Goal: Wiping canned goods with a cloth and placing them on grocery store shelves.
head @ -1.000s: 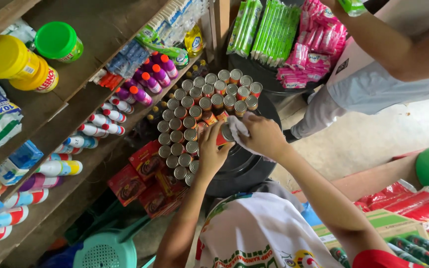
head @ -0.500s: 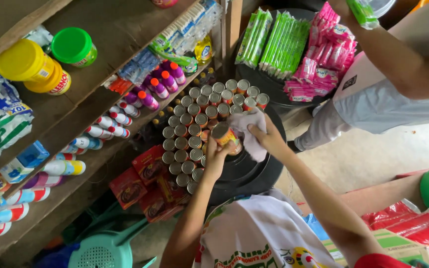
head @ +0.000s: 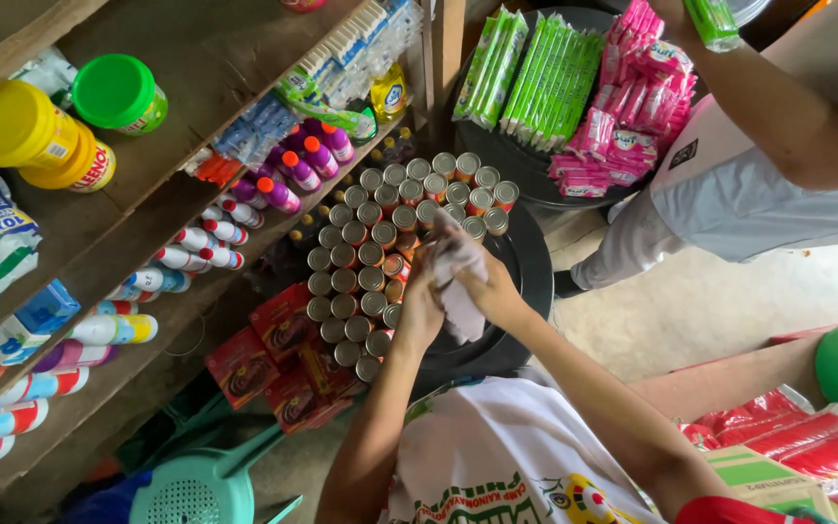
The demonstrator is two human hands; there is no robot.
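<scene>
My left hand [head: 419, 312] and my right hand [head: 494, 291] meet above a round black tray [head: 526, 262] packed with several small tin cans [head: 370, 247], silver lids up. A pale cloth [head: 458, 277] is bunched in my right hand and wraps over the thing my left hand grips. That thing is a small can, almost wholly hidden by the cloth and fingers. Both hands hover at the tray's near side, just right of the rows of cans.
Wooden shelves on the left carry a yellow jar [head: 26, 131], a green-lidded jar [head: 118, 92], small bottles [head: 293, 170] and tubes. Red packets [head: 273, 349] lie below. Another person [head: 758, 146] stands at the right beside hanging green and pink sachets [head: 574, 87]. A teal basket [head: 196, 490] sits low.
My hands have drawn slightly toward me and closed together. The cloth now covers the can that showed in my left hand half a second ago.
</scene>
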